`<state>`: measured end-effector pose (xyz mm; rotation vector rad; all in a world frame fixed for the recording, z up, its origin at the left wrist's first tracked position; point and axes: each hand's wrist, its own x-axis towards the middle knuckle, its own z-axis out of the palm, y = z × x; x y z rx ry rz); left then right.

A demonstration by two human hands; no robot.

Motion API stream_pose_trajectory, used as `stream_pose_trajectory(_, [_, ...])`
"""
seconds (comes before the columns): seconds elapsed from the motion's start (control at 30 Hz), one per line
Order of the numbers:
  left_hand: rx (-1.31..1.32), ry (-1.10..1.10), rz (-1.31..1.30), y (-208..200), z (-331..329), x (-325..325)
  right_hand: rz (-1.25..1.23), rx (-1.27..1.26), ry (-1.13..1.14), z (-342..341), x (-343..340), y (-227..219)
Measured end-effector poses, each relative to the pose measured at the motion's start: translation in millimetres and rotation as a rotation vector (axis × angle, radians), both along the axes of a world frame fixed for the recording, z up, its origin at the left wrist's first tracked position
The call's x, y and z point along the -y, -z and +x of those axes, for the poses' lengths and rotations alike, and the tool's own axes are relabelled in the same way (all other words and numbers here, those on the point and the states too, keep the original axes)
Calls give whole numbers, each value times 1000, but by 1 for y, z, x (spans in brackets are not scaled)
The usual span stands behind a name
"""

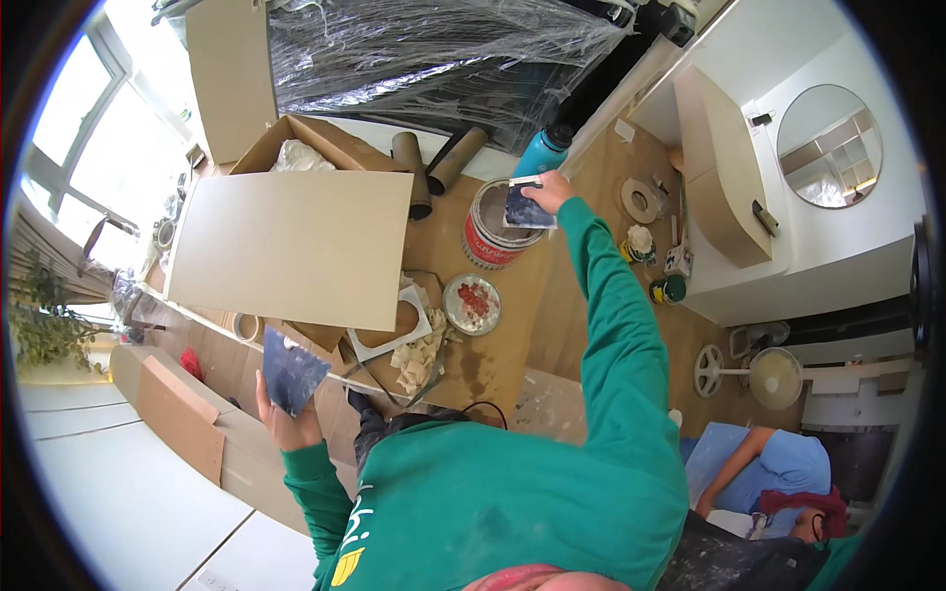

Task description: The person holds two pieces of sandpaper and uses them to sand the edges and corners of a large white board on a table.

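Head view: our left hand (294, 426) has its fingers grasping a rectangular spreader (295, 372), off the near left corner of the brown sheet (439, 246); our right hand (551, 191) grips a second spreader (525, 207) over the open bucket (489, 246), farther from the sheet's near edge than the round tray (455, 313).

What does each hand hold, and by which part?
Left hand: dark square plate, near its lower edge. Right hand: dark scraper blade, by its upper-right side.
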<state>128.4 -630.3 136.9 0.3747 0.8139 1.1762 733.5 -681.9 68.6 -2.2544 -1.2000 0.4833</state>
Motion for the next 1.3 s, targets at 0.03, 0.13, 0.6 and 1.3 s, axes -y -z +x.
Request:
stream_pose_trajectory(0.03, [11,34,2,4,5,-4,78,-86,9,3,5,-5])
stream_pose_trajectory(0.13, [31,177,-30,-5,43,-16,130,-131,83,8,24,-42])
stream_pose_trajectory(0.6, [70,772,19,-65,210,-14,535,-423,-94,-125,109,-277])
stream_pose_trajectory(1.3, [310,1062,-39,-162,3,-49,656,623,-791,-395,109,-313])
